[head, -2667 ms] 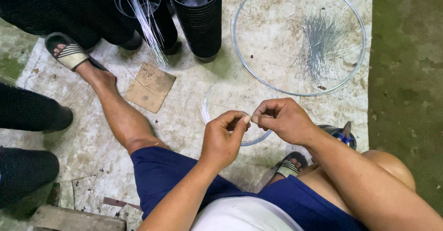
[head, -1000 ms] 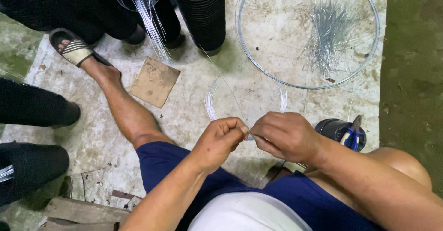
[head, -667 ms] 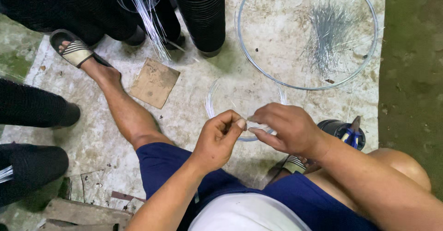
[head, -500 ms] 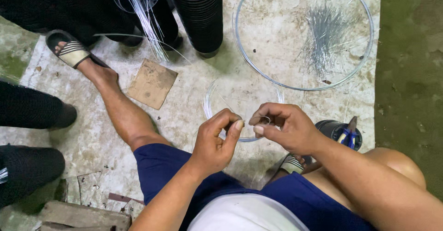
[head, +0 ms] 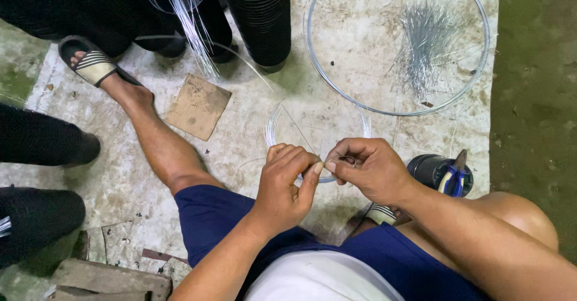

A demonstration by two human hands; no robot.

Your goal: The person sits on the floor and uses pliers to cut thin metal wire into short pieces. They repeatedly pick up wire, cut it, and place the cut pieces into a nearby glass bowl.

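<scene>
Both hands meet over the floor, fingertips touching: the left hand (head: 287, 181) and right hand (head: 366, 167) each pinch a thin wire (head: 294, 125) whose free length runs up-left from the grip, above the small wire coil (head: 271, 128)

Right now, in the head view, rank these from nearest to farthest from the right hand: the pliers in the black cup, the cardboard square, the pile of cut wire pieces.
From the right hand:
1. Pliers in the black cup, just to its right by the knee.
2. Pile of cut wire pieces, above it, inside the large wire ring.
3. Cardboard square, far across to the left, past the left hand.
</scene>
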